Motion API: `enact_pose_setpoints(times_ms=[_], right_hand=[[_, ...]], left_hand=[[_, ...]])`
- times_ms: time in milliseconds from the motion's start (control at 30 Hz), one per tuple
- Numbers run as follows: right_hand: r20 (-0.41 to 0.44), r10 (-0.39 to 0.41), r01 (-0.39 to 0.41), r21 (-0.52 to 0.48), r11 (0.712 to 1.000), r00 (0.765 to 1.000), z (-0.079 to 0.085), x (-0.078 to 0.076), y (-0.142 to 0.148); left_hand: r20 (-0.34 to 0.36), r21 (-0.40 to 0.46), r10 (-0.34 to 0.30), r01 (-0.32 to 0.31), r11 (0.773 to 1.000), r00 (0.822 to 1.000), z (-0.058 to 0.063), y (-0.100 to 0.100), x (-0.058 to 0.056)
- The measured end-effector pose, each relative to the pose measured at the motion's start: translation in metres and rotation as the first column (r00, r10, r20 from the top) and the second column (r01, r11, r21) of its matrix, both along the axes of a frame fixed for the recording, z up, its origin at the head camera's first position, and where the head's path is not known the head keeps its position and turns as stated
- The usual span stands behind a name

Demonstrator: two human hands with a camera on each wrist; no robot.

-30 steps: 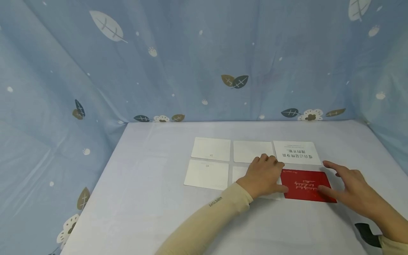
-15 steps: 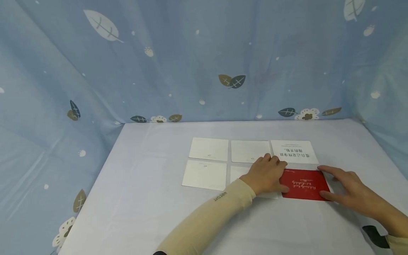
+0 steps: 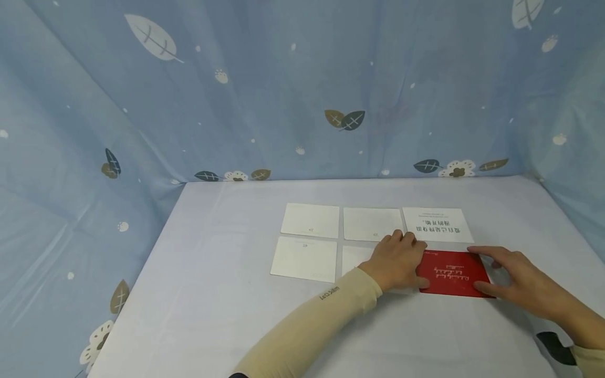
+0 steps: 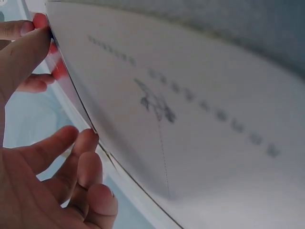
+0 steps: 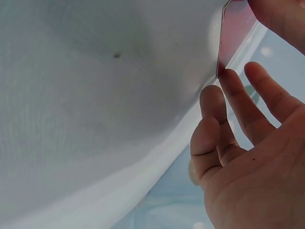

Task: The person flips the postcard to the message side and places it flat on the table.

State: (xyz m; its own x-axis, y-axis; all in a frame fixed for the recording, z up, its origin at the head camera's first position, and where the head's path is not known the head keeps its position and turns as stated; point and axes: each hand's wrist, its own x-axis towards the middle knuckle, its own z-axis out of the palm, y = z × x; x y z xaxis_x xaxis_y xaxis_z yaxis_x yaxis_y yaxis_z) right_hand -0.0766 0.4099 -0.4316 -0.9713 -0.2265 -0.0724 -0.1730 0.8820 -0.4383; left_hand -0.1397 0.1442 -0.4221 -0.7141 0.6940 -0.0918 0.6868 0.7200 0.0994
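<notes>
A red card with white script lies flat on the table, between my two hands. At its left edge, my left hand holds it with thumb and fingertips, the wrist crossing a white card below. My right hand grips the opposite short edge, index finger at the far corner and thumb near the close one. In the right wrist view the index fingertip meets the red card's corner. The left wrist view shows a white card with faint print and a small drawing beside the left fingers.
More white cards lie in two rows: one at the far left, one at the near left, one at the back middle, and one with dark characters behind the red card. Patterned blue cloth hangs around the table.
My right index finger has come in to the red card's far right corner, and the right thumb stays near the close corner. The left hand barely moves; the view has shifted slightly.
</notes>
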Motion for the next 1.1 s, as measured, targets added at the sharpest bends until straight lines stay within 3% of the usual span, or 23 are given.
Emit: enact_pose_setpoints(times_ms=[633,1100], right_hand=[[0.022,-0.003,0.003,-0.001,1.000,1.000,0.0012,-0.0020,0.0000],[0.027,-0.065,0.065,-0.008,0.998,0.998,-0.0023,0.0041,0.0006]], left_hand=[[0.061,0.033,0.012,-0.014,0.999,0.998,0.0020,0.0026,-0.0009],[0.040,0.072,-0.006,0.003,0.997,0.999,0.0017,0.0049,-0.0008]])
